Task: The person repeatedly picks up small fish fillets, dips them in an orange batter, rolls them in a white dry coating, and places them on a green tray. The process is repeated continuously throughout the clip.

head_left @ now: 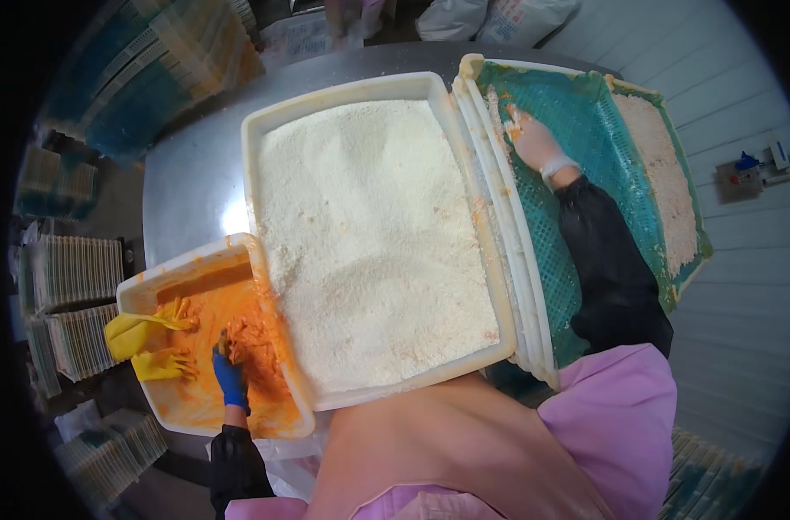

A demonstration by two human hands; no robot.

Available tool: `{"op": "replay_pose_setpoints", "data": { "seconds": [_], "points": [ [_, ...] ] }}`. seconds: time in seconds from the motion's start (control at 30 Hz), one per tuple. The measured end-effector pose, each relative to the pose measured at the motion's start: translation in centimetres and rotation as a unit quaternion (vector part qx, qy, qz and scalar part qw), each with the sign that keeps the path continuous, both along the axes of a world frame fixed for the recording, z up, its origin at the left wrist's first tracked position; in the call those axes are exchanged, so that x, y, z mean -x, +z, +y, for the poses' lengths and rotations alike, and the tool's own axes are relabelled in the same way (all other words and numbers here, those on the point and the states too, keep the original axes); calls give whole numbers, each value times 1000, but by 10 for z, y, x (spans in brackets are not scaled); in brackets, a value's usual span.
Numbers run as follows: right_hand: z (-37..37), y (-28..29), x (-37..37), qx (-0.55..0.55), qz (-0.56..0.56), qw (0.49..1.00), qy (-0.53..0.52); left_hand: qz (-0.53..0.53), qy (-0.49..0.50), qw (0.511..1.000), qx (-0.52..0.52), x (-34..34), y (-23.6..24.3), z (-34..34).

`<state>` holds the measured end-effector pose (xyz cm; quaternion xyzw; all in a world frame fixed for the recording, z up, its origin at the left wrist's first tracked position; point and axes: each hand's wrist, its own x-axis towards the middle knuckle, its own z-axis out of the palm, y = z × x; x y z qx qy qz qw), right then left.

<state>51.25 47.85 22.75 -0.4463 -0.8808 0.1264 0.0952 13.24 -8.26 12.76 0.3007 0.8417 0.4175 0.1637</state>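
My left hand (pixel 230 374), in a blue glove, reaches into a white tub (pixel 304 414) of orange wet mixture. Its coated fingertips are drawn together among lumpy orange pieces (pixel 260 351); what they hold, if anything, is hidden. On the right, my right hand (pixel 533 143), in a whitish glove, is over a green mesh tray (pixel 538 221). Its orange-smeared fingers are spread slightly, beside a narrow row of pale crumb-coated food (pixel 494 113) along the tray's left edge. Between my hands stands a large white tub (pixel 252 165) full of pale crumbs (pixel 369 217).
Yellow rubber gloves (pixel 139 334) hang over the orange tub's left rim. Pale coated food (pixel 659 173) fills the mesh tray's far right strip. Everything stands on a metal table (pixel 187 191). Stacked trays (pixel 74 269) line the left, white sacks (pixel 520 19) the back. Another person's legs show at the top.
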Motion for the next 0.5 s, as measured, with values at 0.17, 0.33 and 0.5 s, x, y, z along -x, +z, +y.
{"op": "replay_pose_setpoints", "data": {
  "seconds": [0.17,0.33,0.5],
  "points": [
    [31,-14,38,202,277,939,11,173,-175,938,244,5,-18,10],
    [-40,19,52,288,358,888,-8,330,-236,863,302,24,3,-3],
    [-188,77,38,281,305,904,102,-79,-8,994,73,76,16,-28]
  ]
}}
